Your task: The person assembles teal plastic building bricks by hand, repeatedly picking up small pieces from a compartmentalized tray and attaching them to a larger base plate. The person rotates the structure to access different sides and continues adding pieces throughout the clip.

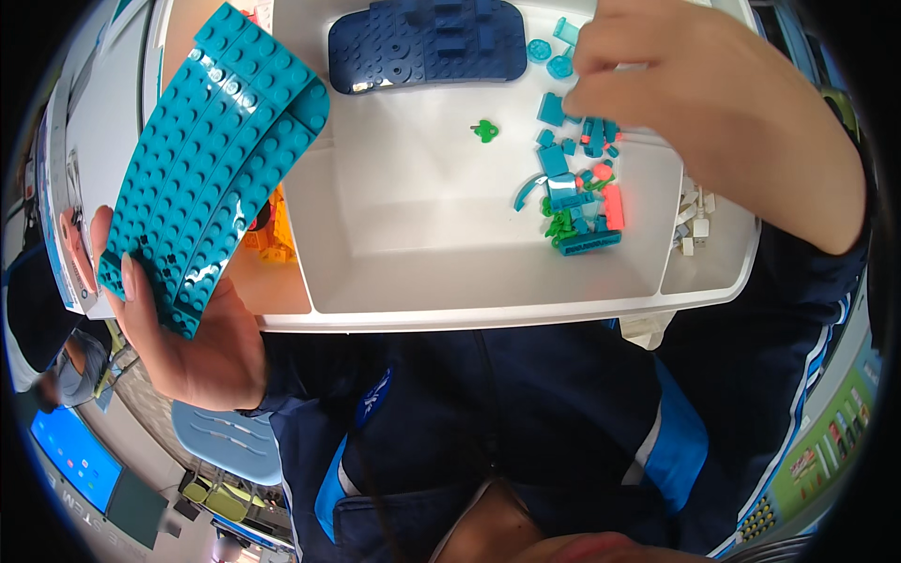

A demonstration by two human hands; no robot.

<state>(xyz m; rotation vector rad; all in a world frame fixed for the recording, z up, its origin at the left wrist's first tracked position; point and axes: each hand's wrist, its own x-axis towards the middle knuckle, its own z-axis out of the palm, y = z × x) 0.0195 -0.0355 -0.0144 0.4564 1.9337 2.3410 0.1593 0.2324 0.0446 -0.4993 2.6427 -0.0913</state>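
- White compartment tray: its walls presumably keep parts sorted, orange pieces left, white pieces right.
- Teal studded panel: slanted above the tray's left side, probably to present its studded face.
- Dark blue studded plate: at the middle compartment's far end, seemingly parked there.
- Left hand: grip clasping the panel's near end, thumb over the edge.
- Right hand: curled above small teal bricks; whether its grip pinches anything, I cannot tell.
- Green piece: lying apart.
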